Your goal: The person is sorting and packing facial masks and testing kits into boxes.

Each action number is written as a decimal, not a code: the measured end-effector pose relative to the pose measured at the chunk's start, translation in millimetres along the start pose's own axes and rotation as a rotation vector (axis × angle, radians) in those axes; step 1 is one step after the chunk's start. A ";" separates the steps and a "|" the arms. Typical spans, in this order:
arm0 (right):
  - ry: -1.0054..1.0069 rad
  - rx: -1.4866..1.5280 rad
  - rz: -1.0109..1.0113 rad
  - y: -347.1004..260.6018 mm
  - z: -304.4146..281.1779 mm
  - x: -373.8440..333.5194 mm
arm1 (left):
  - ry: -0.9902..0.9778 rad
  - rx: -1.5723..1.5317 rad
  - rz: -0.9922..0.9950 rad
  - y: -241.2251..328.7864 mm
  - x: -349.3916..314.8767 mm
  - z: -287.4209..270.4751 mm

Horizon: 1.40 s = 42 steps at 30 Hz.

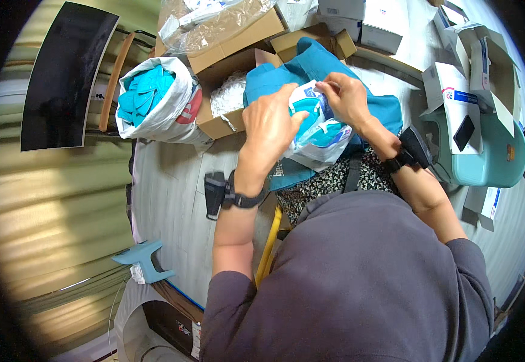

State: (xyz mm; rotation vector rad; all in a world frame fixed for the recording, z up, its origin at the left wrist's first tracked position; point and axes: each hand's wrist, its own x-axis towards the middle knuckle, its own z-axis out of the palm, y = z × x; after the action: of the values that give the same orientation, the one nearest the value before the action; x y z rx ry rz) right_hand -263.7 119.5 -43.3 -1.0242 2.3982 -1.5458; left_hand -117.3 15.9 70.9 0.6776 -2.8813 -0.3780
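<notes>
A white-and-blue plastic pack (323, 155) with teal folded pieces (330, 134) showing inside lies over my lap, its mouth spread apart. My left hand (270, 123) is closed at the left side of the opening, the thumb against the teal pieces. With fingers and thumb pinched together, my right hand (347, 99) grips the upper right edge of the pack. Beneath the pack, a teal cloth (311, 63) covers my knees, with black-and-white patterned fabric (374, 175) below it. Fingertips of my left hand are partly hidden behind the pack.
A white bag (154, 123) full of teal pieces stands at the left beside a cardboard box (214, 123) holding white material. To the right, open white cartons (449, 90) and a dark phone (464, 133) rest on a pale teal stool (486, 166). More white boxes (383, 27) stand behind.
</notes>
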 end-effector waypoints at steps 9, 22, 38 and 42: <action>0.079 0.040 -0.109 -1.4 1.8 -6.3 | 0.207 -0.532 0.107 -30.1 13.8 12.5; 0.073 -0.133 -0.262 -7.0 2.2 -7.1 | -0.006 -0.451 0.316 -13.7 35.1 -15.3; 0.057 0.190 -0.137 -3.7 8.2 -13.7 | 0.231 -0.889 0.089 -59.0 -2.3 -37.9; 0.027 0.180 -0.095 -12.5 9.7 -15.1 | 0.059 -0.778 0.092 -44.8 4.6 -47.2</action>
State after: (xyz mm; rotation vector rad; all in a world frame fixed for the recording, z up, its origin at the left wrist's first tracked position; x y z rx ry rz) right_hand -242.0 117.7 -41.3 -1.1003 2.2070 -1.7792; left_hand -92.9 -34.7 104.0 0.3926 -2.3851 -1.3236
